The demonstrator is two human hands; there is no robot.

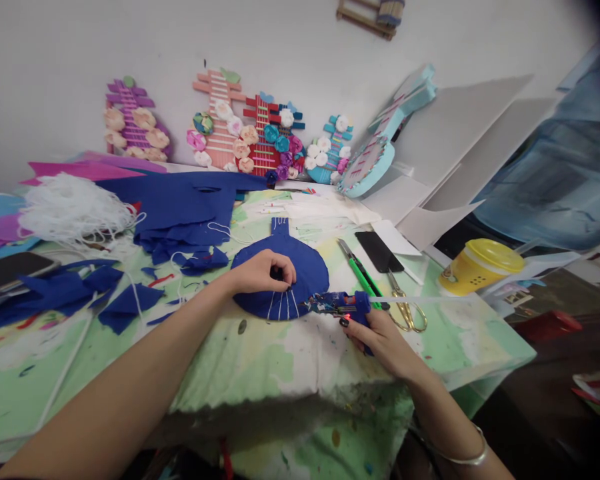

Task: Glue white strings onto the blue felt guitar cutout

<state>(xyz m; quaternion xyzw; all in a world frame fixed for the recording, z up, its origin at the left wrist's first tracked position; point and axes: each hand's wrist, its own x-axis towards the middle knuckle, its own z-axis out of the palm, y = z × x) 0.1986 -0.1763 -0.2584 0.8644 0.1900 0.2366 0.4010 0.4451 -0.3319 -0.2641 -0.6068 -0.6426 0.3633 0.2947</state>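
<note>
On the table lies a round blue fabric-covered piece (310, 263) with a short neck at its far end. Several white strings (280, 307) fan across its near part. My left hand (265, 272) rests over the piece, thumb and fingers pinched at the upper end of a string; the fingertips partly hide it. In my right hand (375, 330) is a blue hot glue gun (337, 303) with a small red light lit. Its nozzle points left and sits close to the blue piece's near right edge. A clear glue stick (420, 299) extends out of its back.
Right: a green utility knife (363, 270), black phone (377, 251), gold scissors (405, 310), yellow tub (480, 267). Left: a white string pile (75, 210), blue fabric scraps (130, 307), another phone (15, 273). Flower-trimmed guitar-shaped crafts (217, 120) lean on the wall.
</note>
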